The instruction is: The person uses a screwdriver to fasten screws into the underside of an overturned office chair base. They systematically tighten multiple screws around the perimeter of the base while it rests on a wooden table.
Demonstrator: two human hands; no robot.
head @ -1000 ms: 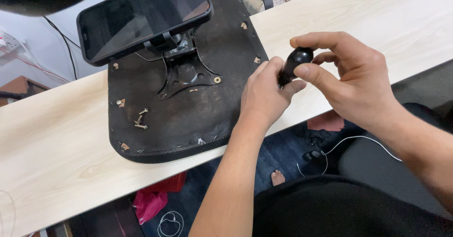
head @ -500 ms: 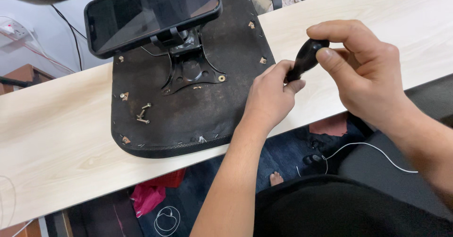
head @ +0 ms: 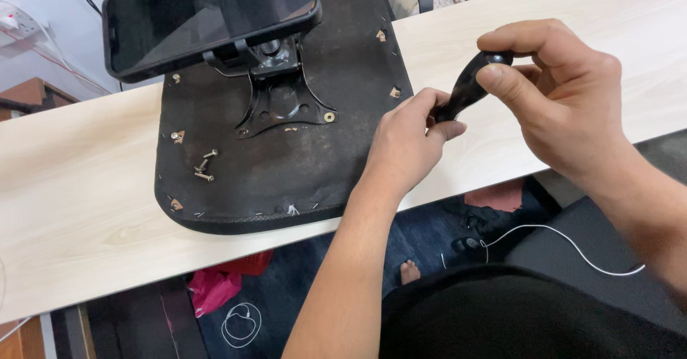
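1. Table (head: 79,209): a pale wood-grain top running across the view, carrying all items below.
2. Loose screws (head: 204,166): a small cluster lying on the left part of the seat base, well apart from both hands.
3. Seat base (head: 308,166): a black upturned chair seat lying flat on the table, its near edge overhanging the table edge slightly.
4. Metal bracket (head: 283,101): black, fixed at the middle of the seat base, partly hidden by the phone.
5. Phone (head: 207,16): dark-screened, in a black case, resting over the bracket at the far side of the seat base.
6. Left hand (head: 408,144): fingers clenched around the lower end of the black handle, just beside the right edge of the seat base.
7. Black handle (head: 469,87): a glossy rounded knob-like piece, held tilted above the table between both hands.
8. Right hand (head: 565,101): thumb and fingers grasping the upper end of the black handle.
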